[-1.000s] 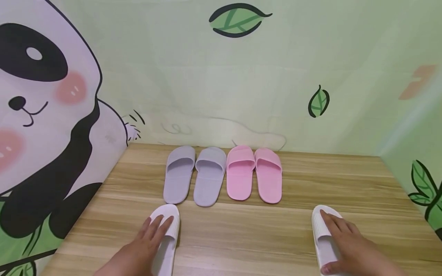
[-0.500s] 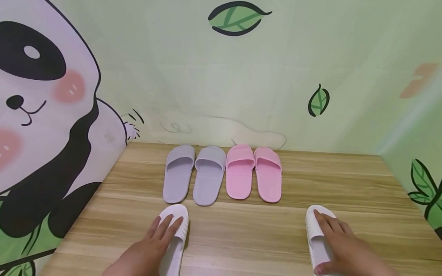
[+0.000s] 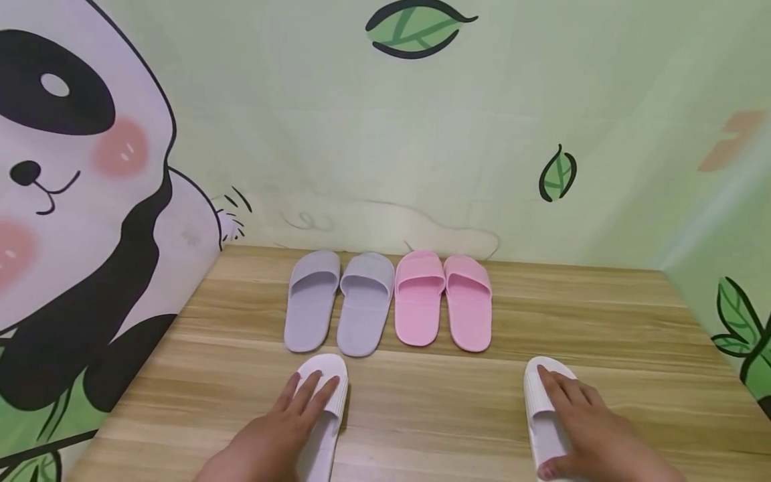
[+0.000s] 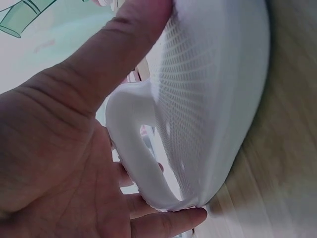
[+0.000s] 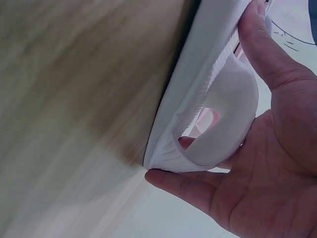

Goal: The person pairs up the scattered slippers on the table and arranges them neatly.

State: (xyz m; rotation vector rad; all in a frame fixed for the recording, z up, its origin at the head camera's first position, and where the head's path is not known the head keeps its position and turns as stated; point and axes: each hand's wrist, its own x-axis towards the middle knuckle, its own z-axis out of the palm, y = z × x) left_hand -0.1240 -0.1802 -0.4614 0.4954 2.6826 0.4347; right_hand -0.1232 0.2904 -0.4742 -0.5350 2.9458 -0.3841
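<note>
My left hand (image 3: 274, 432) lies over a white slipper (image 3: 320, 445), its straight fingers spread on the ribbed strap. In the left wrist view, the thumb touches the textured footbed (image 4: 198, 99) and the little finger reaches the slipper's edge by the strap. Over to the right, my right hand (image 3: 596, 428) rests the same way on the other white slipper (image 3: 545, 435). The right wrist view has its thumb along the sole's edge and a finger beside the strap base (image 5: 171, 156). Both slippers lie flat, toes pointing away; their heels are outside the head view.
A grey pair of slippers (image 3: 311, 308) stands side by side near the back wall, toes towards it. Right beside it is a pink pair (image 3: 417, 308). They stand on a wood-grain surface (image 3: 440, 408). Panda-and-leaf printed walls (image 3: 391, 134) bound the back and sides.
My left hand has slid its white slipper to the right, and my right hand has slid the other to the left, narrowing the gap. Grey and pink pairs stayed put.
</note>
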